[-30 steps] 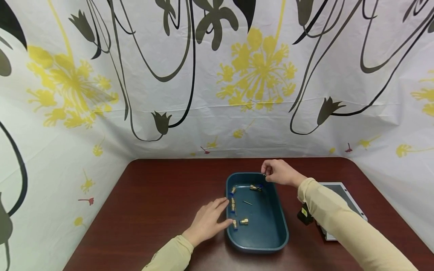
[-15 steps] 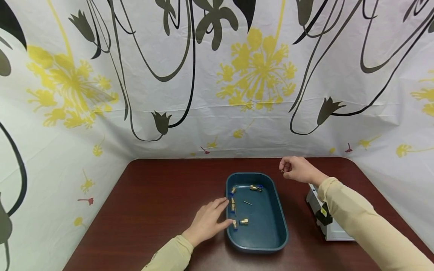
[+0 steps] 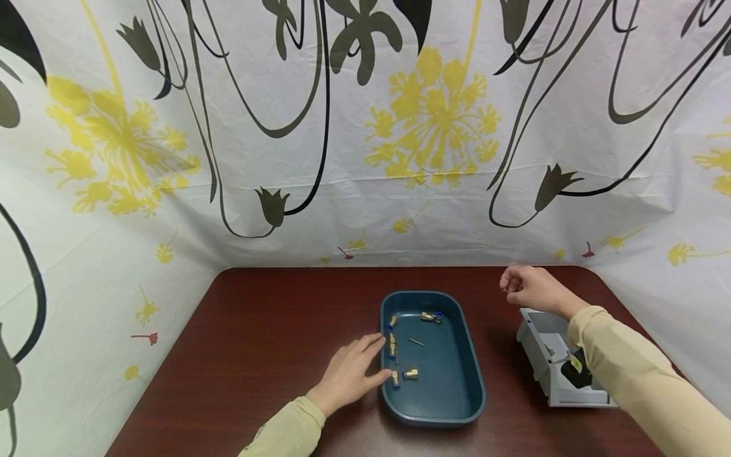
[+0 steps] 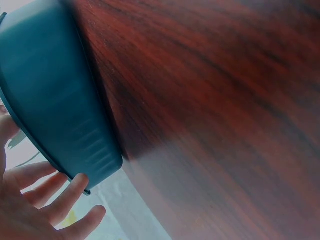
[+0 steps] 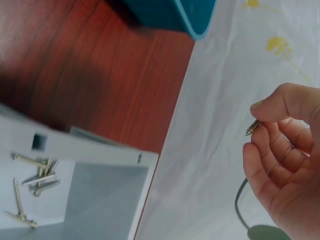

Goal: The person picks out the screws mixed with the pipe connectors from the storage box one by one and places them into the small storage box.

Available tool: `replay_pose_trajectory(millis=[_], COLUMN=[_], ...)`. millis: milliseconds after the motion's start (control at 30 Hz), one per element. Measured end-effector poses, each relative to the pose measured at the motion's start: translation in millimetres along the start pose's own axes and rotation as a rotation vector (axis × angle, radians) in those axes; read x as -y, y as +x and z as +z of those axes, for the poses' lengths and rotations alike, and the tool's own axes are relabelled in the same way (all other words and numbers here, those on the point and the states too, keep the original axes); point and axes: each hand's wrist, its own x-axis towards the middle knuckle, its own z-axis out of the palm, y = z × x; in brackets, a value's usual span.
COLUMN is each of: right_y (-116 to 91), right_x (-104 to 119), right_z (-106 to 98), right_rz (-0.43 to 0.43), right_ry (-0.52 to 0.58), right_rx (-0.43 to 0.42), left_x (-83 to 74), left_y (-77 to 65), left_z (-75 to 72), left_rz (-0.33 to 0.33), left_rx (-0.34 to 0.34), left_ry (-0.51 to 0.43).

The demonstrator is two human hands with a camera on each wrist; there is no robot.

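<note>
My right hand [image 3: 531, 289] is raised over the back end of the grey box [image 3: 533, 355]. Between thumb and fingertips it pinches a small screw [image 5: 253, 128], whose threaded end pokes out. Inside one part of the box lie several loose screws [image 5: 37, 175]. My left hand [image 3: 351, 368] lies at the left rim of the teal tray [image 3: 480, 381], fingers spread and touching the edge [image 4: 50, 162]. In the tray are several brass fittings [image 3: 410, 374] with blue ends, and a thin screw [image 3: 417, 342] near the middle.
A dark red-brown table [image 3: 285, 330] carries both containers, the box standing right of the tray. A patterned white sheet [image 3: 354, 158] hangs behind and at the sides. A black device with a yellow label [image 3: 577, 368] is at my right wrist, over the box.
My right hand has moved right, from the tray's back right corner to over the grey box, carrying the screw. More of the box now shows. My left hand has stayed in place.
</note>
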Motion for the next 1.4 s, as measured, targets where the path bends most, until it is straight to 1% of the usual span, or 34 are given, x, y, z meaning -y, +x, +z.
replay_pose_trajectory(millis=[233,367,533,700,967,1100,1167,1333,1400], right_y=[-11,-17,-26,-35,-48,-54,-56,-61,-62], right_x=[-13,-21,-30,-39,-56,-64,-66,-69,-69], right_z=[-4,-4,-3,-3,2,6,8,11,12], right_rz=[-0.008,0.004,0.033,0.024,0.065,0.066,0.068,0.098,0.104], right_ry=[-0.032,-0.042,-0.048,-0.07,-0.066,-0.064,-0.062,-0.017,-0.013], right_rx=[-0.031,-0.034,-0.04,-0.052,-0.035,-0.032,-0.028,0.014,0.016], left_x=[-0.3,-0.5,-0.1,-0.1,-0.5,-0.8,-0.9,-1.0,-0.9], left_y=[0.3,-0.1,-0.7,-1.0,0.0,0.0,0.0,0.0,0.1], left_z=[1.0,0.5,0.5,0.7,0.2,-0.3,-0.5,-1.0,-1.2], left_rz=[0.006,0.007,0.014,0.016,0.005,0.008,0.006,-0.006,-0.005], left_rx=[0.007,0.016,0.006,-0.001,0.012,0.008,0.011,0.023,0.022], left_ry=[0.005,0.004,0.001,-0.003,-0.007,-0.006,-0.004,0.001,0.002])
